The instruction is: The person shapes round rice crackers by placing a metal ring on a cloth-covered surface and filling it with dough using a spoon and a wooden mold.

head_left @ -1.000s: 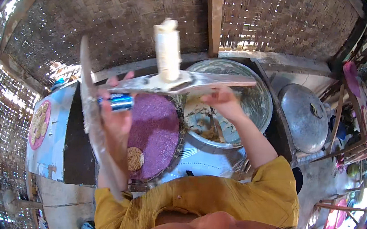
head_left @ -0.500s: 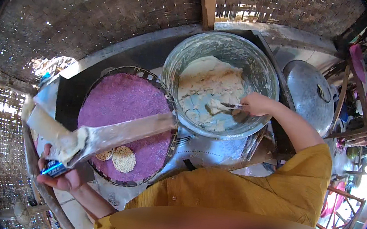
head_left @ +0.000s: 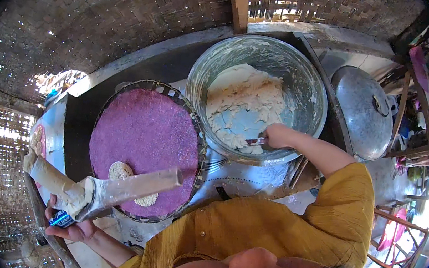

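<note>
My left hand (head_left: 76, 230), at the lower left, is closed round a wooden press (head_left: 61, 182) caked with pale dough. A blue can (head_left: 61, 219) forms its lower end, and its long flat arm (head_left: 140, 184) reaches over a round tray. My right hand (head_left: 278, 136) is closed on a spoon-like utensil (head_left: 256, 141) over the near side of a large metal basin (head_left: 311, 100); its tip is in the pale dough (head_left: 245, 92). On the tray's purple cloth (head_left: 146, 126) lie two lacy, pale discs, one (head_left: 120, 170) beside the press arm, the other (head_left: 146, 199) partly hidden beneath it.
A large domed metal lid (head_left: 362, 114) rests right of the basin. The tray has a dark woven rim (head_left: 200, 148). Woven bamboo walls (head_left: 132, 19) enclose the back and left, with a wooden post (head_left: 238, 4) behind the basin. A wooden rack (head_left: 397, 245) stands at far right.
My right hand has drawn the utensil nearer to me, toward the basin's near wall. The press arm has shifted leftward and down, baring more of the left disc and covering part of the other.
</note>
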Demonstrator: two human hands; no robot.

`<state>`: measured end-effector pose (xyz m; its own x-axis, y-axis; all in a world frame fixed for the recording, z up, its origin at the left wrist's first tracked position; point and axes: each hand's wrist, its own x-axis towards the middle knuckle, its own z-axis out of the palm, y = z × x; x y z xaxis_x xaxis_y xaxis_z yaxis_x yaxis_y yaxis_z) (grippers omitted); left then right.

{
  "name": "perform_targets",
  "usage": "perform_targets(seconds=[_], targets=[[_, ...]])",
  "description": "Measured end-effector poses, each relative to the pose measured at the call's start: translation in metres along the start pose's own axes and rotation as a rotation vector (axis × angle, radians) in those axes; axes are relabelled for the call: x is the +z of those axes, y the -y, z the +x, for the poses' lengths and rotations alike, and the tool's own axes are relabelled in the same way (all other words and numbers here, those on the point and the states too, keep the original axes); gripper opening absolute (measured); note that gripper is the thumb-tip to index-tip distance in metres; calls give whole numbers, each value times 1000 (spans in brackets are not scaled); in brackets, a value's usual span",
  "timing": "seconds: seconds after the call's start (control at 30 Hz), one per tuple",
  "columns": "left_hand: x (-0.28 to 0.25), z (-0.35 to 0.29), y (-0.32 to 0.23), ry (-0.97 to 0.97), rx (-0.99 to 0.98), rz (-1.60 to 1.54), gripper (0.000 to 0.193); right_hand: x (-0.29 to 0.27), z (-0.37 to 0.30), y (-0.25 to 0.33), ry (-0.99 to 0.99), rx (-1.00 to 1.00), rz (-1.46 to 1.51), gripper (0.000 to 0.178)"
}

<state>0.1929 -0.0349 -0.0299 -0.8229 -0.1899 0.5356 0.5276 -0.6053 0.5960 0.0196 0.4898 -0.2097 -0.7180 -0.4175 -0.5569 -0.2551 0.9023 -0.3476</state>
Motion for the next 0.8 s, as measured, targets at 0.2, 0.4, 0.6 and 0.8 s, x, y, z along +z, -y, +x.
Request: perform_targets(seconds=[0.2,0.4,0.6,0.8], targets=[[30,8,22,57,-40,31,47,7,9,5,-61,-66,62,22],[47,14,37,127,-99,352,38,-67,-54,15,-6,12,332,29],[122,45,85,375,-136,902,31,-149,-134,13,-218,-262,374,32],[75,44,211,407,-394,973,28,-201,-211,84,-293,-375,617,36]])
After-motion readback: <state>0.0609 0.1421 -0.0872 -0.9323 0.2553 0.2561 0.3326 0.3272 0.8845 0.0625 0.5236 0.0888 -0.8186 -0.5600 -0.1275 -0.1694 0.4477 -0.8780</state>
